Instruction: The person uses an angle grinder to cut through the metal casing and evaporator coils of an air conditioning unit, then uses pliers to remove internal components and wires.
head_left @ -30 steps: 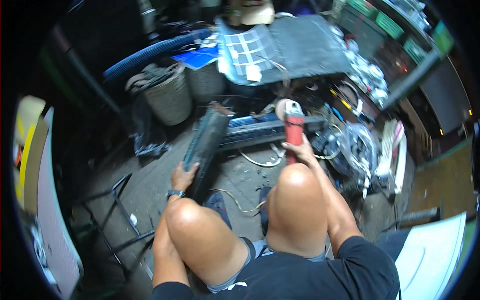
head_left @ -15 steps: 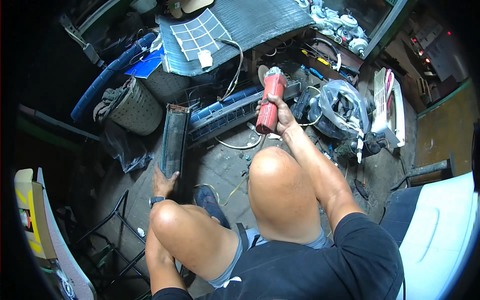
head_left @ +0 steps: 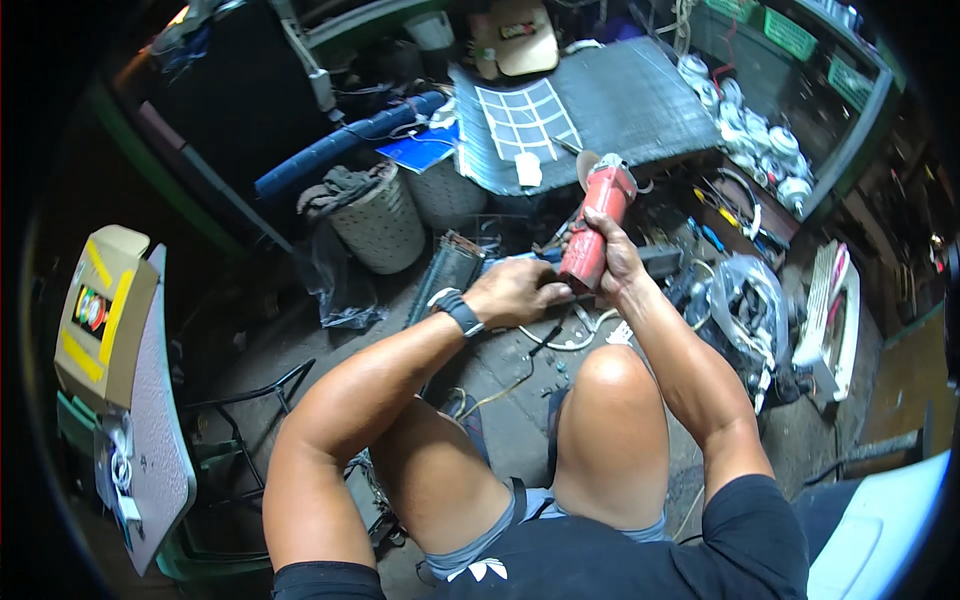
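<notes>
Seated person, viewed from above, both bare knees raised and forearms reaching forward over them. Right hand [head_left: 612, 262]: fingers wrapped tight around the body of a red angle grinder [head_left: 592, 228], which was held tilted, its disc end pointing up and away from the person, above the cluttered floor. Left hand [head_left: 515, 292]: closed, knuckles up, pressed against the lower end of the grinder's body just beside the right hand; whether it gripped the tool or a small part at its base could not be told. A dark wristwatch [head_left: 460, 311] sat on the left wrist. Just beyond the left hand, a long dark finned metal unit [head_left: 447, 272] lay on the concrete floor [head_left: 500, 420], not touched by either hand. Loose cables [head_left: 560, 338] curled on the floor under the hands. Further off: two pale woven baskets [head_left: 380, 225] holding rags, a blue padded tube [head_left: 345, 142], a large grey mesh panel [head_left: 610, 100] with a white gridded sheet [head_left: 525, 118] on it, a clear plastic bag [head_left: 745, 305] of parts to the right, a white slatted cover [head_left: 830, 310], and a cardboard box [head_left: 100, 310] with yellow tape at far left. Nothing stood between the hands and the grinder.
</notes>
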The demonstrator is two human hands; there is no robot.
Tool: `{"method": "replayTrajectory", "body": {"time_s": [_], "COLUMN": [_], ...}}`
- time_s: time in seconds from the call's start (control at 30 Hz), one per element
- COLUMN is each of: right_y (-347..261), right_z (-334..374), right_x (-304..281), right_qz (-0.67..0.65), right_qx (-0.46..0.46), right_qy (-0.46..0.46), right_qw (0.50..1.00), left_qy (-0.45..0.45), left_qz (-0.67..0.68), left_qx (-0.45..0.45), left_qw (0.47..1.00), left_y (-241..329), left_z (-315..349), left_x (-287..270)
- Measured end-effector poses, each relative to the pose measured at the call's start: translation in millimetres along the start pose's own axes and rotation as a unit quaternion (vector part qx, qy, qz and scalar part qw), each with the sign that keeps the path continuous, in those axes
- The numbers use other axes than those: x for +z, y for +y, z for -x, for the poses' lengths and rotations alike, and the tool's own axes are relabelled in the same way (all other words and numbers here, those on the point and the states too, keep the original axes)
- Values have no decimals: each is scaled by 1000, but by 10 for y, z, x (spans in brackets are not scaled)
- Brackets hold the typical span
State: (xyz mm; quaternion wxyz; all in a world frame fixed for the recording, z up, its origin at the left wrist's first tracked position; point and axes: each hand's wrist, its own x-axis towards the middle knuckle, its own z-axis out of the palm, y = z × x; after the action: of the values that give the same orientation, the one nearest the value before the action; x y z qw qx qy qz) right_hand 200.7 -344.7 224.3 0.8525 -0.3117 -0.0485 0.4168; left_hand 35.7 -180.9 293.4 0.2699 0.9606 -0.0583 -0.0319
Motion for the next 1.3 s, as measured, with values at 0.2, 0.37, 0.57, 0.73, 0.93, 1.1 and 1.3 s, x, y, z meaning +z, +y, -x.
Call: {"method": "replayTrajectory", "body": {"time_s": [0.2, 0.37, 0.57, 0.73, 0.93, 1.1, 1.3], "right_y": [-93, 104, 281, 690, 1284, 1359, 1365], "right_z": [10, 30, 91, -31, -183, -324, -194], "right_x": [310, 600, 604, 980, 1572, 1862, 1848], "right_qz": [59, 56, 145, 294, 302, 312, 504], "right_qx": [2, 43, 42, -108, -83, -23, 87], "right_qy": [14, -53, -57, -1, -51, -42, -275], "right_qw": [998, 996, 987, 950, 948, 949, 814], "left_qy": [24, 72, -69, -33, 140, 279, 319], "left_qz": [158, 171, 332, 372, 395, 142, 79], "left_qx": [3, -20, -46, -85, -166, -246, -278], "left_qw": [987, 982, 940, 924, 893, 917, 903], "left_y": [-37, -94, -315, -291, -725, -588, -1189], "left_z": [153, 428, 509, 742, 896, 1178, 1968], "left_x": [-7, 35, 105, -230, -307, -675, -942]}}
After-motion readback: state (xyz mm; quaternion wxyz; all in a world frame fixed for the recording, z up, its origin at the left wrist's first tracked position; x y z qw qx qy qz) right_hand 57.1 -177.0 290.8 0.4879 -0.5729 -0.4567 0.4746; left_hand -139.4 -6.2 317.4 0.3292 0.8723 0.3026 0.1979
